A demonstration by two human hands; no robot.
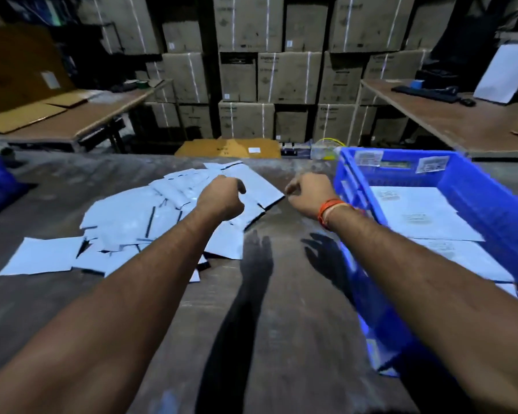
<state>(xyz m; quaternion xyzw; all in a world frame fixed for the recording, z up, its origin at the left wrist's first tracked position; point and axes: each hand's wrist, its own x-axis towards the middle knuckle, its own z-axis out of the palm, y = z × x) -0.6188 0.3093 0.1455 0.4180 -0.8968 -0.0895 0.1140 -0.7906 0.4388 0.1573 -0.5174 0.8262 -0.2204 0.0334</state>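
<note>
Left hand (222,198), head view: curled over the top mailer (260,186) of the pile (126,222) on the table (27,309); right hand (308,192) curled beside its corner. Actual grip cannot be told. It is judged light, floppy, slick; an edge pinch is advised.

Head-worn wide-angle view.
Faces forward and down over the table (296,339), close behind left hand (222,200) and right hand (310,194).

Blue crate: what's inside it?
Flat white packets with printed labels lie in the blue crate, several overlapping. The right forearm crosses over the near part, and the top packets cover whatever is beneath, so the count and the crate floor stay hidden.
</note>
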